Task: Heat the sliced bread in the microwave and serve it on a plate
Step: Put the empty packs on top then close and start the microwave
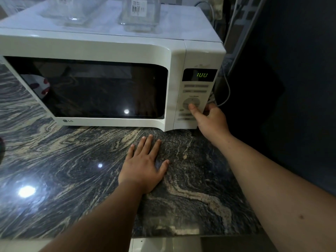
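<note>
step: setting timer | right hand (211,118) thumb presses microwave (109,51) dial, fingers curled behind panel edge as brace | left hand (143,167) flat, open on bench (54,160) for support | door shut, display (201,75) lit

Left hand (143,170): flat, palm down, fingers straight and slightly spread, thumb out to right side. Left forearm bare, running from lower left up to wrist. Right hand (211,118): reached forward, thumb (192,109) extended and pressing with its tip, other fingers curled around to far side, out of sight past knuckles. Right forearm bare, coming in from lower right, wrist roughly straight.
</note>
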